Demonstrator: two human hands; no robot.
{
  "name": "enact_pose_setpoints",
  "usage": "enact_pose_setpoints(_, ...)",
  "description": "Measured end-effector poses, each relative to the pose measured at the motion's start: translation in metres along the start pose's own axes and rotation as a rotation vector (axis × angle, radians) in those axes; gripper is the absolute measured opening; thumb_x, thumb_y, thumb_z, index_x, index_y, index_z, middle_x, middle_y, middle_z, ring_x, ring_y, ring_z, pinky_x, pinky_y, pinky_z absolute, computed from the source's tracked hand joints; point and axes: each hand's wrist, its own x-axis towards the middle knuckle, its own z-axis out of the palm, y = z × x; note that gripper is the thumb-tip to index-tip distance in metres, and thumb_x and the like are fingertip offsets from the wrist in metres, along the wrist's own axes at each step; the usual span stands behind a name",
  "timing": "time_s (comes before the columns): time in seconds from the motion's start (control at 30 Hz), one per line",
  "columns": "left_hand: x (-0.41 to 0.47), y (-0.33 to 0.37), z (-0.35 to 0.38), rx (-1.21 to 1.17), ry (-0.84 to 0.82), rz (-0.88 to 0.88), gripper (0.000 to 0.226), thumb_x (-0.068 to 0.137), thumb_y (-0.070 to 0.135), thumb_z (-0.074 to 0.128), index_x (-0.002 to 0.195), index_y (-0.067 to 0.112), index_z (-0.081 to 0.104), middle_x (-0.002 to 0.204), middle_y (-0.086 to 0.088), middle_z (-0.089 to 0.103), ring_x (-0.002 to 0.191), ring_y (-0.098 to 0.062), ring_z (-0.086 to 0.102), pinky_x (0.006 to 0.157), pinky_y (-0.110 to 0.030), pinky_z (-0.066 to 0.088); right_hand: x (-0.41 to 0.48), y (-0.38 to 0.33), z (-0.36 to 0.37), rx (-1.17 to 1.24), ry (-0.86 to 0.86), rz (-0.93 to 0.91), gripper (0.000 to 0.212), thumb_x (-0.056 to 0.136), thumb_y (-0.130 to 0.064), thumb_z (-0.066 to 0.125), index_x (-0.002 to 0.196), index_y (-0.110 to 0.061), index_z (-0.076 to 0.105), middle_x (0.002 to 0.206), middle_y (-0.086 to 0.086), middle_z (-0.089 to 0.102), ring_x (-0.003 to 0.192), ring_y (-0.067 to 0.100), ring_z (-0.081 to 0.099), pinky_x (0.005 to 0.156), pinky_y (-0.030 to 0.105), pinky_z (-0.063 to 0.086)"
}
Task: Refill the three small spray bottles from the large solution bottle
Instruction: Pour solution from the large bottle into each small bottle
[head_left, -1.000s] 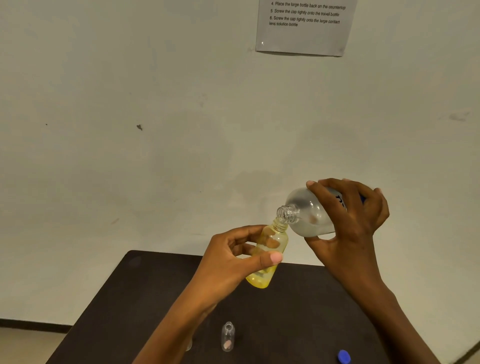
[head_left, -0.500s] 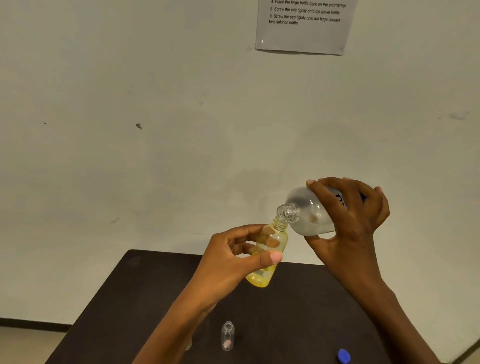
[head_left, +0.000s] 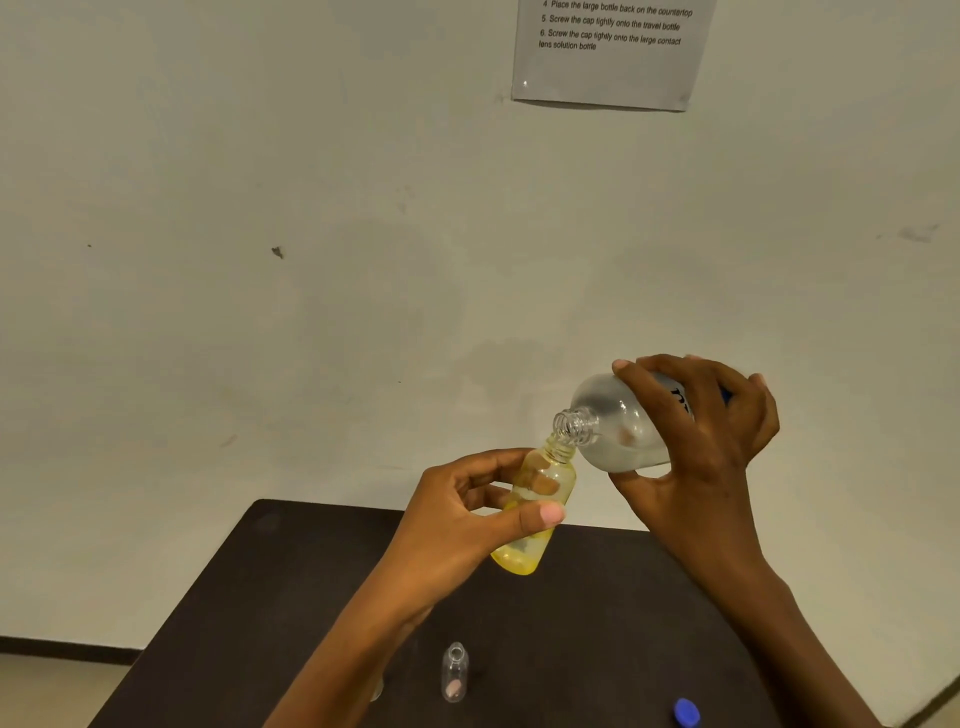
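Observation:
My left hand (head_left: 467, 519) holds a small yellow bottle (head_left: 540, 512) tilted, its open neck up and to the right. My right hand (head_left: 696, 457) grips the large clear solution bottle (head_left: 618, 426), tipped on its side with its threaded mouth touching the yellow bottle's neck. Both are held above the dark table (head_left: 291, 597). A small clear bottle (head_left: 455, 673) stands uncapped on the table below my hands. Another small clear item by my left forearm (head_left: 378, 688) is mostly hidden.
A blue cap (head_left: 687, 712) lies on the table at the lower right. A printed instruction sheet (head_left: 608, 57) hangs on the pale wall behind the table. The floor shows at the lower left.
Almost nothing has changed: both hands keep the two bottles mouth to mouth in the same pose.

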Motion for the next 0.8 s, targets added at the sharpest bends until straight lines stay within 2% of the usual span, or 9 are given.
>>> enact_pose_setpoints(0.1,-0.0001,-0.0001,-0.0001,-0.007,0.004,-0.003,0.032,0.054,0.029,0.078,0.085,0.037,0.07,0.095,0.012,0.072,0.087,-0.012,0.067,0.068,-0.015,0.053,0.0,0.0001,0.0006,0.0,0.001,0.0,0.069,0.061,-0.023,0.073,0.123,-0.029,0.044,0.119,0.011,0.056,0.12,0.03,0.034,0.104,0.05,0.018)
enact_pose_setpoints(0.2,-0.0001,-0.0001,-0.0004,-0.007,-0.002,-0.002,0.033,0.056,0.028,0.085,0.084,0.038,0.071,0.095,0.011,0.072,0.087,-0.011,0.067,0.069,-0.016,0.053,0.0,-0.0001,0.0005,-0.001,-0.001,0.0,0.069,0.061,-0.023,0.073,0.124,-0.029,0.044,0.12,0.01,0.055,0.12,0.03,0.034,0.105,0.047,0.015)
enact_pose_setpoints(0.37,0.0001,-0.0007,-0.0011,-0.012,-0.004,-0.006,0.034,0.057,0.029,0.081,0.089,0.034,0.07,0.095,0.011,0.072,0.089,-0.012,0.067,0.07,-0.016,0.053,0.0002,-0.0004,0.0013,-0.003,0.0,-0.005,0.069,0.061,-0.024,0.073,0.124,-0.028,0.044,0.12,0.008,0.053,0.12,0.03,0.034,0.105,0.049,0.016)
enact_pose_setpoints(0.6,-0.0002,0.0003,-0.0012,-0.011,-0.003,0.004,0.031,0.057,0.028,0.083,0.083,0.04,0.071,0.094,0.013,0.072,0.086,-0.011,0.067,0.069,-0.015,0.053,0.0012,-0.0014,0.0007,-0.002,0.0,-0.002,0.068,0.062,-0.024,0.073,0.123,-0.029,0.044,0.119,0.01,0.055,0.12,0.03,0.034,0.105,0.049,0.017)
enact_pose_setpoints(0.8,-0.0007,0.0007,-0.0008,-0.015,0.001,-0.001,0.031,0.056,0.03,0.081,0.084,0.038,0.071,0.094,0.012,0.072,0.088,-0.012,0.067,0.069,-0.015,0.054,0.0002,-0.0001,0.0014,0.007,-0.005,-0.005,0.068,0.062,-0.026,0.072,0.124,-0.029,0.043,0.122,0.006,0.05,0.122,0.03,0.033,0.107,0.044,0.013)
